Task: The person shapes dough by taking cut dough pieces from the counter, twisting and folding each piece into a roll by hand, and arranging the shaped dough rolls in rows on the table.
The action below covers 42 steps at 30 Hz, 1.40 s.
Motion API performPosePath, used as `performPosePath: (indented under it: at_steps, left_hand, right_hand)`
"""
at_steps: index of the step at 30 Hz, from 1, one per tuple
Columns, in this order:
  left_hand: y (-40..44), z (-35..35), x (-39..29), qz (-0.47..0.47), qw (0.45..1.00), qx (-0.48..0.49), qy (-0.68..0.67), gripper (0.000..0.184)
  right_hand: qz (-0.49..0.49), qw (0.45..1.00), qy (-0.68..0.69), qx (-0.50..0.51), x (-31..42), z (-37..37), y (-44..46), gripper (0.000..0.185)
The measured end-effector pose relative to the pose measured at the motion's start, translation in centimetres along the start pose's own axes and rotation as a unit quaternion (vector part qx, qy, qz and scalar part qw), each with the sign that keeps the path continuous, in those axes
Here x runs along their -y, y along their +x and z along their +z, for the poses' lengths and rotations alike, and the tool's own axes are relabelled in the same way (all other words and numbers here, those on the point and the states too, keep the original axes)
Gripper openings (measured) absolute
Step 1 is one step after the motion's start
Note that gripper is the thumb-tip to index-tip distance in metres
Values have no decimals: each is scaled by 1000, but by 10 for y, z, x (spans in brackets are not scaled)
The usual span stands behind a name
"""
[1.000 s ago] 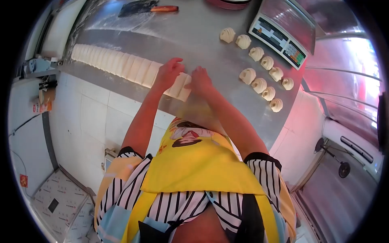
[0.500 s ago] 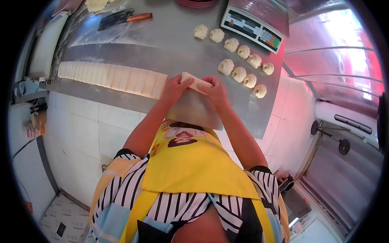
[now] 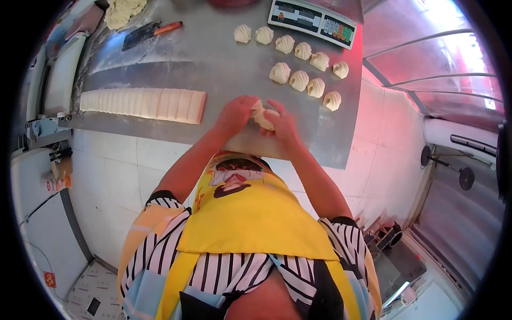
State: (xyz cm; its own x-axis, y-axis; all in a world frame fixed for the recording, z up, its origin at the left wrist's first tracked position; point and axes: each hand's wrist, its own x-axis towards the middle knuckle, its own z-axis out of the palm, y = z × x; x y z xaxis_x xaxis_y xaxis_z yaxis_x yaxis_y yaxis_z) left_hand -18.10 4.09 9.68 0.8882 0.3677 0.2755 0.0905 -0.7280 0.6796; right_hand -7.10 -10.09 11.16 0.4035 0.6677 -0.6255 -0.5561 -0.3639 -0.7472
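Observation:
A piece of dough (image 3: 261, 114), bent and twisted, is held between my two hands above the metal table (image 3: 213, 69). My left hand (image 3: 238, 114) pinches its upper left end. My right hand (image 3: 280, 124) has its fingers wrapped round the lower right end. To the left lies a long strip of dough (image 3: 144, 103), cut crosswise into several slices still side by side. Shaped dough rolls (image 3: 299, 80) with ridged tops stand in two rows beyond my right hand.
A digital scale (image 3: 314, 22) stands at the back right. A cleaver (image 3: 143, 35) with an orange-red handle lies at the back left, near a lump of dough (image 3: 125, 12). The table's front edge runs just before my yellow apron (image 3: 256, 213).
The dough piece was stretched flat between my hands and is now twisted, with my hands turned about it. The camera view has shifted slightly; a gap now shows between strip and left hand.

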Motion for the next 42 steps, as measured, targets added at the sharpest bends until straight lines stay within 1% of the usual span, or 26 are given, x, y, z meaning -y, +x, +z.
performPosePath:
  at_steps: [1, 2, 3, 4, 6, 7, 8, 10, 11, 13, 14, 16, 17, 19, 20, 22, 25, 28, 29, 31, 32, 35, 37, 38, 41, 42]
  left_hand:
    - [2, 3, 6, 22, 999, -32, 2, 24]
    - [5, 3, 15, -91, 988, 13, -120, 23]
    - [10, -1, 20, -204, 948, 58, -239, 23]
    - [13, -4, 24, -309, 878, 102, -351, 23]
    - [19, -6, 30, -325, 878, 153, -317, 25]
    - [21, -7, 32, -336, 875, 177, -300, 26]
    - [21, -7, 33, -296, 905, 169, -254, 24]
    - [16, -8, 21, -215, 952, 152, -157, 21]
    - [9, -2, 19, -182, 960, 149, -150, 21]
    - [0, 7, 16, -114, 974, 138, -136, 21]
    - [-2, 7, 14, -80, 980, 104, -150, 21]
    - [-2, 2, 10, -11, 983, 39, -177, 22]
    - [-4, 1, 14, -28, 983, 35, -177, 21]
    - [-5, 0, 23, -62, 982, 25, -174, 19]
    - [-6, 2, 28, -84, 973, 14, -215, 19]
    - [-2, 6, 38, -125, 948, -7, -294, 20]
    - [6, 7, 46, -225, 924, 14, -309, 21]
    - [10, 0, 55, -241, 902, 155, -322, 21]
    - [9, 4, 61, -238, 910, 143, -307, 21]
    - [7, 17, 76, -229, 926, 118, -275, 21]
    - [7, 22, 83, -228, 934, 122, -247, 21]
    - [0, 26, 94, -215, 954, 136, -156, 20]
    - [-2, 26, 95, -187, 969, 136, -85, 19]
    - [-5, 25, 95, -193, 965, 148, -92, 19]
    - [-19, 22, 90, -209, 956, 173, -109, 21]
    - [-21, 22, 89, -210, 956, 172, -111, 23]
  right_hand:
    - [-29, 999, -31, 34, -4, -1, 0, 39]
    - [-55, 995, -60, 64, -9, -2, -2, 41]
    - [-116, 984, -91, 102, -5, -2, -9, 42]
    - [-178, 966, -124, 139, 6, -2, -17, 43]
    - [-235, 934, -226, 147, 25, -1, -21, 45]
    - [-225, 922, -292, 121, 30, 0, -21, 46]
    - [-214, 905, -356, 96, 35, 4, -19, 46]
    - [-198, 922, -333, 13, 45, 16, -11, 39]
    - [-187, 928, -321, -28, 46, 20, -6, 36]
    - [-130, 980, -145, -34, 34, 13, 23, 26]
    - [-102, 993, -57, -36, 27, 8, 38, 22]
    - [12, 997, 63, -44, 25, 18, 36, 19]
    - [71, 988, 124, -49, 21, 23, 35, 19]
    - [100, 984, 146, -26, 10, 24, 47, 22]
    - [116, 980, 158, -15, 2, 25, 52, 23]
    - [135, 979, 147, -28, -2, 26, 61, 24]
    - [147, 984, 98, -38, 1, 28, 61, 24]
    - [125, 991, 18, -41, -9, 23, 69, 28]
    - [113, 993, -10, -42, -17, 21, 73, 30]
    - [83, 995, 43, -43, -25, 22, 78, 29]
    - [69, 994, 69, -43, -29, 21, 80, 29]
    - [16, 995, -95, 6, -44, 6, 93, 23]
    - [-41, 961, -274, -16, -53, 5, 94, 23]
    - [-68, 930, -361, -26, -59, 5, 93, 23]
    - [-7, 937, -349, -18, -39, 24, 65, 25]
    - [-36, 930, -365, -35, -44, 25, 67, 26]
